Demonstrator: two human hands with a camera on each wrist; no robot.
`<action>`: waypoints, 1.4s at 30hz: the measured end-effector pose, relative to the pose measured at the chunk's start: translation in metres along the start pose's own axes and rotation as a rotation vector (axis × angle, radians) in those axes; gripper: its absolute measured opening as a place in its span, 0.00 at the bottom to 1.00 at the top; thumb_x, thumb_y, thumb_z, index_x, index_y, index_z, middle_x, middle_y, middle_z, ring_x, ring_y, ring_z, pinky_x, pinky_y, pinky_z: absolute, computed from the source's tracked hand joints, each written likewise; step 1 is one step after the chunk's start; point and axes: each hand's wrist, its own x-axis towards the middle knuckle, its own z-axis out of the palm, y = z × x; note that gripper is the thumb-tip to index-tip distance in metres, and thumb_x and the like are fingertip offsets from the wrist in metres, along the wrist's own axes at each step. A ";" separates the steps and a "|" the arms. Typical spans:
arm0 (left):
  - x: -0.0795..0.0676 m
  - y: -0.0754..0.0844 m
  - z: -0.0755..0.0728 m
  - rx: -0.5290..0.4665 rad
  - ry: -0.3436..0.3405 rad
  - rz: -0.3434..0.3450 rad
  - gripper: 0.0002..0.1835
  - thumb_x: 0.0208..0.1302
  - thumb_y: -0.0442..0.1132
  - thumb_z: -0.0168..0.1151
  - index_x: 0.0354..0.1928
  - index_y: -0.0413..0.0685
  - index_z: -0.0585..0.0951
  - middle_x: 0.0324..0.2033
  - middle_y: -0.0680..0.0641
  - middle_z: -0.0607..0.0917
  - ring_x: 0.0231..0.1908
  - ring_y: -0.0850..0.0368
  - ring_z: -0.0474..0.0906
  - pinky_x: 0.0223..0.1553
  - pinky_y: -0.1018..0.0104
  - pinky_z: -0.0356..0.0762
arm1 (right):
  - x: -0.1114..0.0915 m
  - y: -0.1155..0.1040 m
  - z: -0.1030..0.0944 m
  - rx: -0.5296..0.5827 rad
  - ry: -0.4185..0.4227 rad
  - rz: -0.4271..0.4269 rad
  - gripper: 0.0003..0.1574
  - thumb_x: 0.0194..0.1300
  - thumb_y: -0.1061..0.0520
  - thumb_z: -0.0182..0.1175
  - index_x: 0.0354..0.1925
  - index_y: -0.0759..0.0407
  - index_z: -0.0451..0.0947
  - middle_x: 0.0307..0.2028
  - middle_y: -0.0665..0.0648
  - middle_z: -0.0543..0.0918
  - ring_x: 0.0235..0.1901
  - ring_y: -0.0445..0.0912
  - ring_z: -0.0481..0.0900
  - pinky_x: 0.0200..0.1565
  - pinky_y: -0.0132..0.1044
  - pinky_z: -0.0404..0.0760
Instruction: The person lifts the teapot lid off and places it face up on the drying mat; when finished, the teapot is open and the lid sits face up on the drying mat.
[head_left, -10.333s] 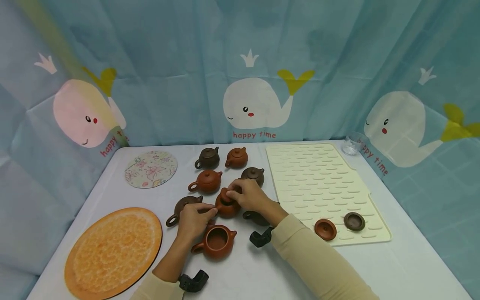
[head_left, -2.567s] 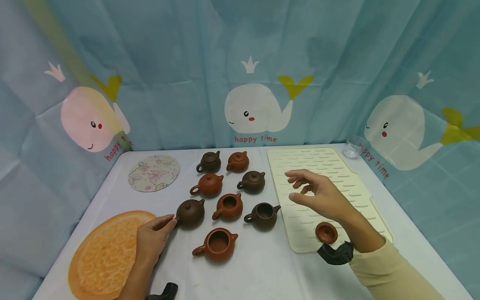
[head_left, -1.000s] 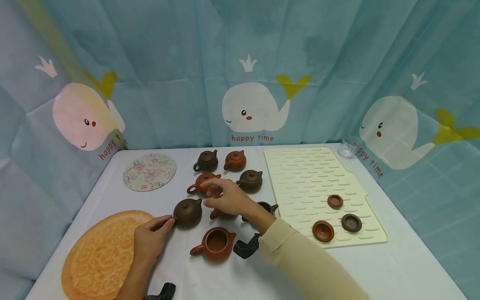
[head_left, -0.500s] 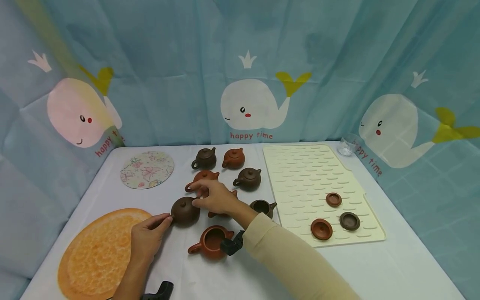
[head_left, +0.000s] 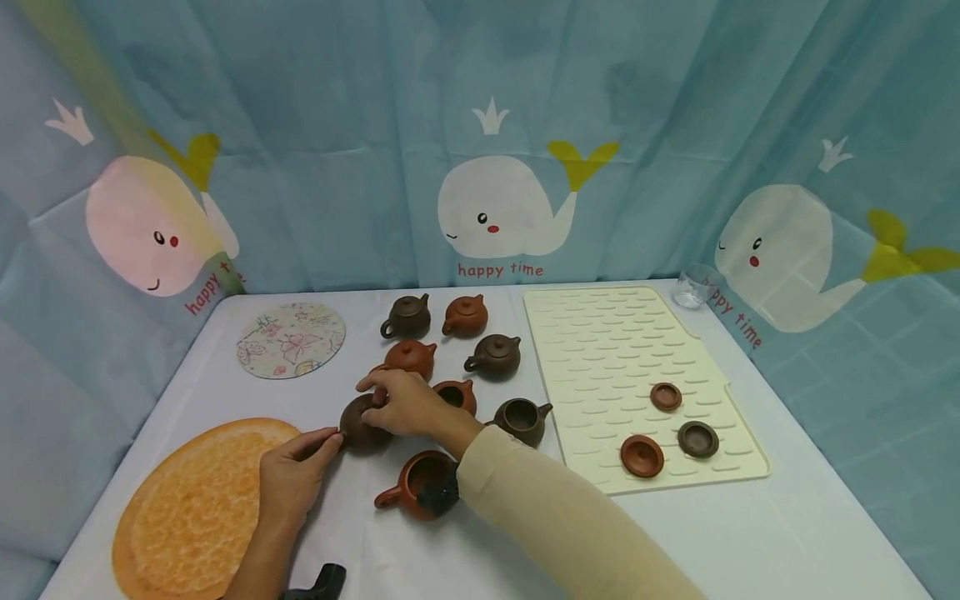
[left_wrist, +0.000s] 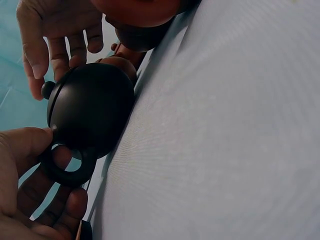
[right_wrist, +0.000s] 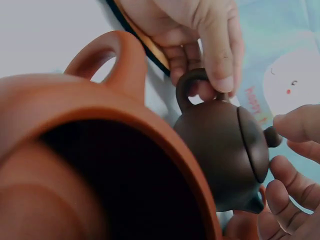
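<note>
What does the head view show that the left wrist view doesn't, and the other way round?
Only the head view shows the small reddish lid, larger reddish lid and dark lid on the cream mat, and the clear glass.

Only the left wrist view shows the handle loop and lid knob of the dark teapot, hidden from the head camera.

Both show the left hand holding that teapot and the right hand near its top; whether it touches, I can't tell.

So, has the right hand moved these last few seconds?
Yes: against the cream mat, the right hand has gone left in the head view, from over the mat to the dark teapot the left hand holds.
</note>
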 end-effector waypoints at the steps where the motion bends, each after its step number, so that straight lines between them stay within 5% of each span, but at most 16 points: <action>1: 0.000 0.000 0.000 0.000 0.002 0.001 0.07 0.58 0.31 0.70 0.38 0.34 0.87 0.31 0.47 0.87 0.32 0.68 0.81 0.35 0.78 0.76 | 0.001 0.000 0.001 -0.010 -0.003 -0.004 0.22 0.60 0.57 0.68 0.54 0.54 0.80 0.32 0.45 0.76 0.33 0.37 0.74 0.36 0.26 0.72; 24: 0.001 -0.004 0.000 -0.025 0.001 0.019 0.07 0.57 0.31 0.70 0.37 0.34 0.87 0.31 0.46 0.87 0.31 0.67 0.82 0.35 0.77 0.76 | 0.005 -0.002 0.006 -0.227 0.005 -0.097 0.13 0.66 0.53 0.63 0.48 0.52 0.84 0.43 0.45 0.79 0.45 0.36 0.74 0.48 0.27 0.70; 42: -0.002 -0.002 -0.001 0.046 -0.005 0.020 0.07 0.59 0.34 0.69 0.38 0.36 0.87 0.33 0.44 0.87 0.33 0.68 0.80 0.35 0.79 0.75 | -0.007 0.002 -0.005 0.065 0.148 -0.018 0.07 0.66 0.50 0.64 0.36 0.51 0.83 0.29 0.41 0.79 0.28 0.36 0.74 0.31 0.28 0.73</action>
